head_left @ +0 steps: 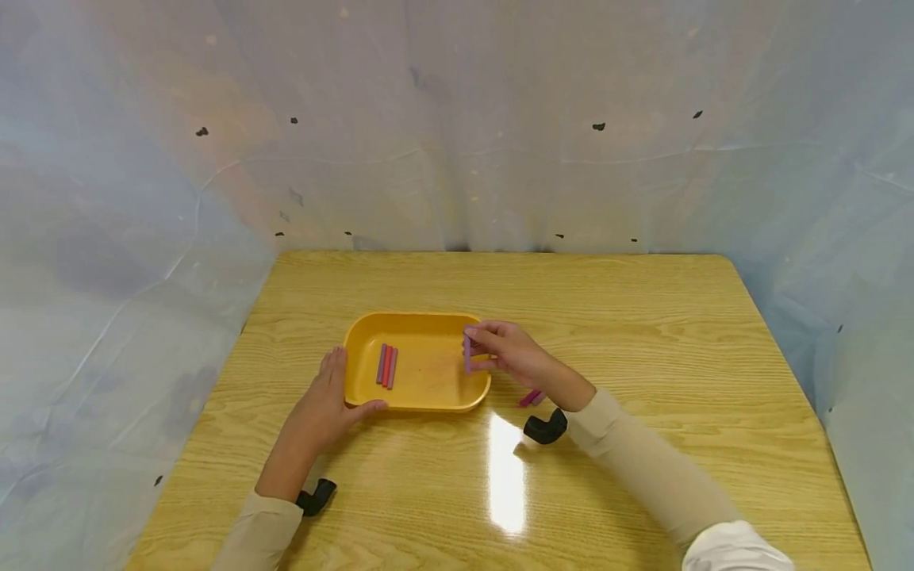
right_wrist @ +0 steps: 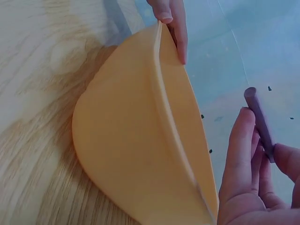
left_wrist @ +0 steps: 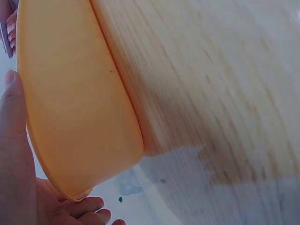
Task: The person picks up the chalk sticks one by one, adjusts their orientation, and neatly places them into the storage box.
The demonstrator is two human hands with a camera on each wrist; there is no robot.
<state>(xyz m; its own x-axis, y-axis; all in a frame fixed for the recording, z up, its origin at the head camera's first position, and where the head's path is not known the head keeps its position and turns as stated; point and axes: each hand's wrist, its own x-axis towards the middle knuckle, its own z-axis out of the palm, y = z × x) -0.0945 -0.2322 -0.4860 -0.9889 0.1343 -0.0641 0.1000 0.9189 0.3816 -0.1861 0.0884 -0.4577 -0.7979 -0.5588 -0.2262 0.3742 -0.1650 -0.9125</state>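
Observation:
A shallow yellow plastic tub (head_left: pixel 432 369) stands on the table. My left hand (head_left: pixel 323 404) rests against its left end, thumb lying along the near rim and the other fingers along the outer side. My right hand (head_left: pixel 517 355) pinches a purple stick (head_left: pixel 467 350) upright over the tub's right end. Seen from the right wrist, this stick (right_wrist: pixel 260 123) is round with a flat end, held between thumb and fingertips. Inside the tub, several purple and red sticks (head_left: pixel 387 366) lie side by side toward the left. Under the right wrist, magenta and purple sticks (head_left: pixel 531 398) lie partly hidden on the table.
The wood-grain table (head_left: pixel 607 317) stretches around the tub, with a bright glare patch in front. Pale plastic sheeting (head_left: pixel 457 159) hangs behind and at both sides. Black curved pieces (head_left: pixel 546 428) show beneath each wrist.

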